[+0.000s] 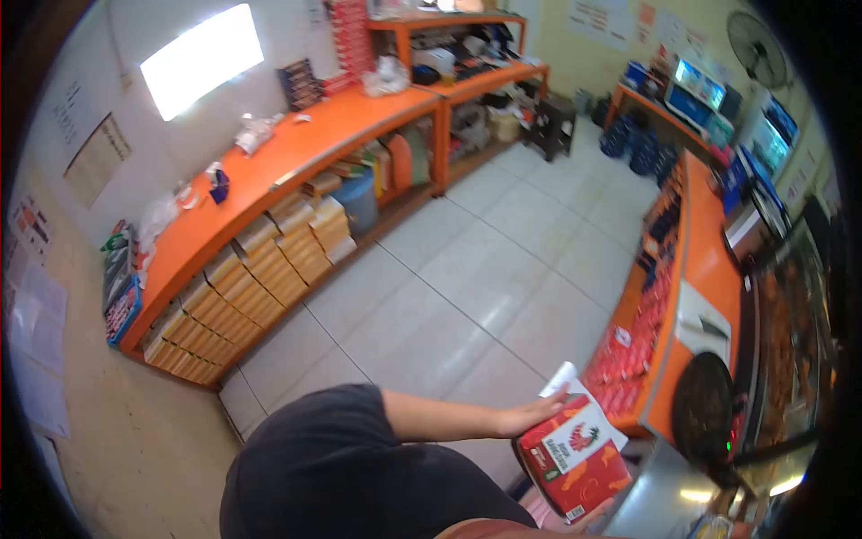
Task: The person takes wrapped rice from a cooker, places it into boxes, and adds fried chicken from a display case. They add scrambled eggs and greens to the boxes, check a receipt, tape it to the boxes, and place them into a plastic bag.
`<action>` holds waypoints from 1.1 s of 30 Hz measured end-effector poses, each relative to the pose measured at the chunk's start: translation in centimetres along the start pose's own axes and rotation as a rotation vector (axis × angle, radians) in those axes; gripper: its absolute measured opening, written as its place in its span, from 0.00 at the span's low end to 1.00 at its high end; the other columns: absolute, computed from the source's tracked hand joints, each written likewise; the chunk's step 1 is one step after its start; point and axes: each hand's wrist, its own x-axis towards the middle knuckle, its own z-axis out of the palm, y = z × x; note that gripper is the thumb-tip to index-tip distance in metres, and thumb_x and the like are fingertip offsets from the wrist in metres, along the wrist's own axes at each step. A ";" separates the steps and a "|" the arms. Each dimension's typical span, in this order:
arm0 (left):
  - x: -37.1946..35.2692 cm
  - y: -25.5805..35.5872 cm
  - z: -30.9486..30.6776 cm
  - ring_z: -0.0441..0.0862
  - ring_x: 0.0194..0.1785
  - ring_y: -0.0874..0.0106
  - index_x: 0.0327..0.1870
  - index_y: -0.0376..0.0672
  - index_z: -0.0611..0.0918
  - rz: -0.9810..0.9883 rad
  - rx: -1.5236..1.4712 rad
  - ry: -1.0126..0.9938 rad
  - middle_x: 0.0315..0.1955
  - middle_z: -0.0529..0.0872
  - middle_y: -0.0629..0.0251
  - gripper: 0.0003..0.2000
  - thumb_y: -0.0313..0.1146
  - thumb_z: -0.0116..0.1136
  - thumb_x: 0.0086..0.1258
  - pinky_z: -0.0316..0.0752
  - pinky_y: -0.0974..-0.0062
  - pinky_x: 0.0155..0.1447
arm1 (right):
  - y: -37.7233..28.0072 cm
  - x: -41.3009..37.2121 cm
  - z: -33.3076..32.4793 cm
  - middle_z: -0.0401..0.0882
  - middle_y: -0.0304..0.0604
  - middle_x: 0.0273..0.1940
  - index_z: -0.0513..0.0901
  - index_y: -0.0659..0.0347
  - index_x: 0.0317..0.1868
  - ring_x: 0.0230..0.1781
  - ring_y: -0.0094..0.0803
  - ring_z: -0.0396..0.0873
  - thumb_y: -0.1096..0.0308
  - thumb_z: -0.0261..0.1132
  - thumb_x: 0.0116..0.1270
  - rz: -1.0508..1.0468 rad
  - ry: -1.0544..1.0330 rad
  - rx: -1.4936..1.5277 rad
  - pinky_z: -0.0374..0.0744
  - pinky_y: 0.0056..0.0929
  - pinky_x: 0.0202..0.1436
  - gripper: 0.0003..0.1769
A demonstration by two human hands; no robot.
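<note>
A red cardboard food box point(588, 481) with a white label and a bird logo is in front of my body at the lower right. My left hand point(536, 415) grips its upper left edge, fingers along the side. Of my right hand point(590, 521), only a small part shows at the box's lower edge, supporting it from below; most of its fingers are hidden. White paper or a white flap point(562, 377) sticks out behind the box.
On the right, an orange counter point(709, 242) carries a white board with a knife point(714, 325) and a round dark pan point(703, 404). Red boxes point(620, 359) fill the shelf below. Stacked yellow-white boxes point(269, 260) stand under the left counter. A dark stool point(551, 126) is farther back.
</note>
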 end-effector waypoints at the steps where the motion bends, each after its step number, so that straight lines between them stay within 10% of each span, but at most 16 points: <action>1: -3.3 1.8 -3.8 0.39 0.73 0.65 0.68 0.34 0.32 0.026 -0.015 0.071 0.70 0.41 0.52 0.43 0.60 0.34 0.69 0.40 0.69 0.72 | 2.0 0.7 3.4 0.67 0.44 0.59 0.59 0.59 0.64 0.58 0.35 0.69 0.46 0.41 0.71 0.038 -0.063 0.013 0.69 0.37 0.61 0.31; 5: -16.5 6.5 -17.4 0.42 0.72 0.66 0.70 0.41 0.35 -0.012 -0.366 0.415 0.71 0.41 0.57 0.42 0.60 0.39 0.68 0.44 0.67 0.72 | 10.0 3.3 18.9 0.67 0.44 0.60 0.57 0.58 0.65 0.58 0.35 0.69 0.46 0.40 0.71 0.216 -0.365 0.050 0.69 0.38 0.61 0.31; 9: -27.5 13.9 -23.3 0.68 0.62 0.65 0.67 0.39 0.57 0.045 -0.524 0.957 0.61 0.67 0.55 0.35 0.59 0.36 0.69 0.64 0.66 0.65 | 17.1 4.9 33.9 0.67 0.42 0.59 0.59 0.56 0.64 0.60 0.32 0.67 0.42 0.38 0.70 0.431 -0.688 -0.062 0.66 0.36 0.63 0.32; 25: -42.8 25.4 -51.8 0.71 0.58 0.65 0.64 0.43 0.63 0.934 -0.276 1.503 0.58 0.72 0.60 0.30 0.57 0.36 0.70 0.69 0.62 0.60 | 38.6 17.2 80.8 0.75 0.43 0.52 0.70 0.64 0.56 0.54 0.29 0.72 0.43 0.48 0.68 0.870 -1.378 -0.091 0.67 0.30 0.60 0.31; 27: -42.6 27.7 -56.5 0.72 0.58 0.65 0.64 0.43 0.63 0.828 -0.159 1.775 0.57 0.72 0.60 0.30 0.57 0.37 0.70 0.70 0.63 0.59 | 41.2 19.1 86.2 0.75 0.44 0.52 0.69 0.63 0.57 0.53 0.30 0.73 0.44 0.49 0.68 0.934 -1.413 -0.087 0.69 0.30 0.59 0.31; 33: -46.5 25.5 -74.8 0.70 0.60 0.62 0.64 0.42 0.63 0.716 -0.201 1.735 0.59 0.71 0.58 0.35 0.63 0.36 0.67 0.66 0.59 0.62 | 56.1 26.1 95.8 0.72 0.45 0.57 0.67 0.63 0.59 0.56 0.31 0.71 0.43 0.50 0.67 0.941 -1.462 -0.084 0.68 0.31 0.60 0.32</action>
